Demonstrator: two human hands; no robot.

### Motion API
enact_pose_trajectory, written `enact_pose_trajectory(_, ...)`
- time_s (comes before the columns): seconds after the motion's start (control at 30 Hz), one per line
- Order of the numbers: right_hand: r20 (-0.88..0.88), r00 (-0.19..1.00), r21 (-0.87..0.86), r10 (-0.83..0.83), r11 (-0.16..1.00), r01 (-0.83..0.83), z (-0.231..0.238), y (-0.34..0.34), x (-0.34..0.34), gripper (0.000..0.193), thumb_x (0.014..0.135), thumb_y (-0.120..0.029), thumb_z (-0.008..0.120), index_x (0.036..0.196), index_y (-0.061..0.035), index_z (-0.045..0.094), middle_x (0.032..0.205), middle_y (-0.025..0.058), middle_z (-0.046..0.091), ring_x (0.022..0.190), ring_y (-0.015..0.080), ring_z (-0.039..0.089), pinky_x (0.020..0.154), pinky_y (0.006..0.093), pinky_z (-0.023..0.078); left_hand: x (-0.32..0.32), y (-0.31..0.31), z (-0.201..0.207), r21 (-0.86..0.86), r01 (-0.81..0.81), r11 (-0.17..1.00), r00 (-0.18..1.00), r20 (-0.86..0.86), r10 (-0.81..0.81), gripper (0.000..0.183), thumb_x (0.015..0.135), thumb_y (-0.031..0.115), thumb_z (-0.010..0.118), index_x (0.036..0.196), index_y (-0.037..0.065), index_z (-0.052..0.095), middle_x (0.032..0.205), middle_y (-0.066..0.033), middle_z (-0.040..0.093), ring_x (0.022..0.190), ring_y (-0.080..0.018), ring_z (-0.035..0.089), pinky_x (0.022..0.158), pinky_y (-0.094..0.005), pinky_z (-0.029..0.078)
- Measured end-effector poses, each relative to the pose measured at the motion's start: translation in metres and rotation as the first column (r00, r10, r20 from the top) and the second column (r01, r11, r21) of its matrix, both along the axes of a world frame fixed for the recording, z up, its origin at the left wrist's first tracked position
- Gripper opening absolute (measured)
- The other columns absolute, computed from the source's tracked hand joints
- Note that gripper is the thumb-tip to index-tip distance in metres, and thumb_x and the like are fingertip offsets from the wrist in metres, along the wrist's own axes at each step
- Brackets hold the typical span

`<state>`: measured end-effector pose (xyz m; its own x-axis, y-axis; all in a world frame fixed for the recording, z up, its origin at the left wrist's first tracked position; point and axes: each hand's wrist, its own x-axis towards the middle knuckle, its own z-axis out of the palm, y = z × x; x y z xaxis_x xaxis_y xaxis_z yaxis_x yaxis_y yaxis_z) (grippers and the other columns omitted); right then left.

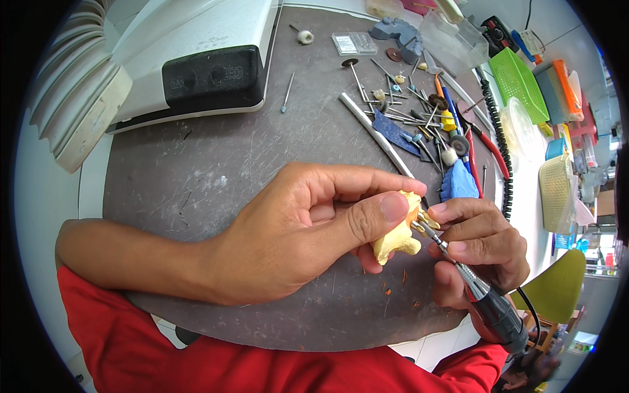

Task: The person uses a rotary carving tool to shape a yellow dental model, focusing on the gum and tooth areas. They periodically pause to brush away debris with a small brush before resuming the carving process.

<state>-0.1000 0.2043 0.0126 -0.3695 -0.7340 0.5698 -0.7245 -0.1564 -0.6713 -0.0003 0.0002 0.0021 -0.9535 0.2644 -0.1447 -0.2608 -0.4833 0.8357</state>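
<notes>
My left hand [295,229] grips a small pale-yellow dental cast [396,242] between thumb and fingers, above the work surface. In my right hand [488,239] is a rotary handpiece [481,291], dark at the rear with a silver nose and a black cord. Its tip points up and left and meets the right side of the cast, though the exact contact is partly covered by fingers. Close to the tip, by my right fingertips, is a small gold-coloured piece [429,221]; whether it is fixed to the cast I cannot tell.
Rotary burs and polishing wheels [429,118] lie scattered at the back right, with red-handled pliers [491,147] and a blue dental piece [460,180]. A white box with a black panel [213,78] and a ribbed hose [75,85] stand back left. Orange shavings [388,292] dot the grey mat [216,164].
</notes>
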Motion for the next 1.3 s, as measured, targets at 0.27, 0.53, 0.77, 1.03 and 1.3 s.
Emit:
enact_pose_trajectory(0.27, 0.000, 1.000, 0.029, 0.009, 1.000, -0.009, 0.003, 0.002, -0.002, 0.027, 0.066, 0.003, 0.078, 0.086, -0.0015, 0.061, 0.078, 0.0117, 0.064, 0.086, 0.0333, 0.068, 0.070, 0.0355, 0.056, -0.001, 0.000, -0.001, 0.008, 0.009, 1.000, 1.000, -0.002, -0.009, 0.049, 0.099, 0.031, 0.046, 0.133, -0.004, 0.044, 0.113, -0.0103, 0.060, 0.090, -0.0108, 0.061, 0.074, -0.0232, 0.052)
enact_pose_trajectory(0.53, 0.016, 1.000, 0.039, 0.001, 0.999, -0.002, 0.005, 0.001, 0.000, 0.026, 0.066, 0.003, 0.079, 0.085, -0.0011, 0.061, 0.078, 0.0119, 0.064, 0.086, 0.0331, 0.068, 0.070, 0.0352, 0.056, -0.001, -0.001, 0.001, 0.012, 0.017, 1.000, 1.000, -0.015, -0.017, 0.049, 0.099, 0.031, 0.046, 0.133, -0.004, 0.044, 0.113, -0.0104, 0.060, 0.091, -0.0107, 0.061, 0.076, -0.0230, 0.052)
enact_pose_trajectory(0.77, 0.027, 1.000, 0.026, 0.013, 1.000, -0.014, 0.002, 0.001, -0.002, 0.026, 0.066, 0.003, 0.078, 0.085, -0.0010, 0.060, 0.079, 0.0121, 0.064, 0.086, 0.0329, 0.068, 0.070, 0.0347, 0.056, 0.001, -0.001, 0.002, 0.000, 0.007, 1.000, 1.000, 0.005, -0.007, 0.048, 0.099, 0.030, 0.046, 0.132, -0.005, 0.044, 0.113, -0.0107, 0.060, 0.092, -0.0111, 0.061, 0.077, -0.0235, 0.051)
enact_pose_trajectory(1.03, 0.020, 1.000, 0.035, 0.023, 0.999, -0.023, 0.002, 0.000, -0.002, 0.028, 0.066, 0.003, 0.078, 0.086, -0.0017, 0.060, 0.078, 0.0117, 0.064, 0.087, 0.0326, 0.068, 0.069, 0.0343, 0.056, 0.001, -0.001, 0.001, -0.008, -0.006, 1.000, 1.000, 0.000, 0.006, 0.048, 0.099, 0.030, 0.046, 0.132, -0.005, 0.044, 0.112, -0.0107, 0.060, 0.092, -0.0109, 0.060, 0.077, -0.0233, 0.051)
enact_pose_trajectory(1.3, 0.072, 0.997, 0.008, -0.001, 1.000, 0.001, -0.002, 0.000, 0.000, 0.027, 0.066, 0.004, 0.077, 0.086, -0.0022, 0.060, 0.079, 0.0116, 0.064, 0.087, 0.0327, 0.068, 0.069, 0.0344, 0.056, 0.001, -0.002, -0.001, -0.024, 0.005, 1.000, 1.000, -0.014, -0.006, 0.048, 0.100, 0.031, 0.043, 0.133, -0.005, 0.044, 0.112, -0.0102, 0.061, 0.087, -0.0094, 0.060, 0.071, -0.0222, 0.051)
